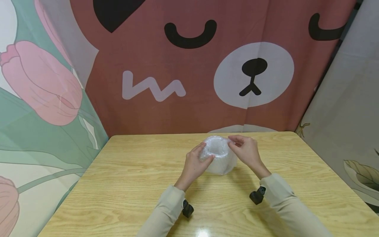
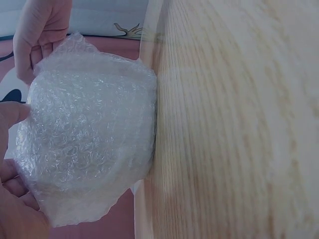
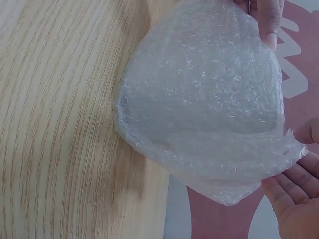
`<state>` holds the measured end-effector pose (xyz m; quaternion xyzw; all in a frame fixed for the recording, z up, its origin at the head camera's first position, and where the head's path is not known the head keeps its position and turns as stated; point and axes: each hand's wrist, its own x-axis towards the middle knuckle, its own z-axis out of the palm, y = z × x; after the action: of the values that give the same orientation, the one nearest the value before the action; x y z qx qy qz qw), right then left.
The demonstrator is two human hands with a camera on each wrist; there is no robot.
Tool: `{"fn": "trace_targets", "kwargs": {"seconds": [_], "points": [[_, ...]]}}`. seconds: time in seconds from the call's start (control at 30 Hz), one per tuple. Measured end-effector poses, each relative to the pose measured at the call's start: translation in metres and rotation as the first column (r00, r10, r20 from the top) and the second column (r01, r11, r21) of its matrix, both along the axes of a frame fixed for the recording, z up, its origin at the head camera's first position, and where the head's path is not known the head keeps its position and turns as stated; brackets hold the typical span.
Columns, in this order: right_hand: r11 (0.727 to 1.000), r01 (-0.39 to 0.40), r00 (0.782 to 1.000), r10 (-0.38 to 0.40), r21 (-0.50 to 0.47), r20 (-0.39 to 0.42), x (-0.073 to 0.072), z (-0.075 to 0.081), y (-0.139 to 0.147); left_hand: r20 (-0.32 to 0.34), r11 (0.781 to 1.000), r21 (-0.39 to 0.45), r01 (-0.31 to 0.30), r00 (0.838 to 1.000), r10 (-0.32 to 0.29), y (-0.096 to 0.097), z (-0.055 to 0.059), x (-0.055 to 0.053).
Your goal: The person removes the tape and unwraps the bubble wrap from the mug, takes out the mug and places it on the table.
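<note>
A rounded bundle of clear bubble wrap [image 1: 220, 165] stands on the table towards its far edge, with a round hollow at its top. My left hand [image 1: 194, 165] grips its left side, fingers on the far part of the rim and thumb on the near part. At the upper right, my right hand [image 1: 247, 152] pinches the wrap's edge between thumb and fingers. A loose flap of the bubble wrap [image 3: 234, 159] reaches towards the right hand [image 3: 299, 194] in the right wrist view. Whether anything lies inside the layers cannot be told.
The light wood table [image 1: 127, 184] spreads around the bundle. Behind it hangs a brown cloth [image 1: 189, 115] with a bear's face, flanked by a tulip-print curtain [image 1: 44, 89] on the left and a grey one [image 1: 340, 98] on the right.
</note>
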<state>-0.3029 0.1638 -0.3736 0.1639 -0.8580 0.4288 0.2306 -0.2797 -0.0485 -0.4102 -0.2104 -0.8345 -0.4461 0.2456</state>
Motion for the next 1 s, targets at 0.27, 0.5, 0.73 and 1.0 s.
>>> {"fn": "trace_targets", "kwargs": {"seconds": [0.27, 0.5, 0.73, 1.0], "points": [[0.999, 0.002, 0.999, -0.003, -0.034, -0.032, -0.0010, -0.0008, 0.0013, 0.001, 1.000, 0.008, 0.003, 1.000, -0.003, 0.0001, 0.0001, 0.0000], [0.999, 0.004, 0.998, -0.007, -0.049, -0.055, -0.0003, -0.0001, 0.0013, 0.001, 1.000, 0.009, -0.001, 1.000, 0.001, 0.0000, 0.0002, 0.0006], [0.999, 0.013, 0.998, -0.016, -0.049, -0.064, 0.0002, -0.0001, 0.0022, -0.004, 1.000, 0.008, -0.007, 1.000, 0.007, 0.0000, 0.0006, 0.0018], [0.998, 0.038, 0.998, -0.040, -0.052, -0.054, 0.0000, -0.0014, 0.0040, -0.003, 1.000, 0.007, -0.007, 1.000, 0.007, -0.0003, -0.0007, 0.0001]]}}
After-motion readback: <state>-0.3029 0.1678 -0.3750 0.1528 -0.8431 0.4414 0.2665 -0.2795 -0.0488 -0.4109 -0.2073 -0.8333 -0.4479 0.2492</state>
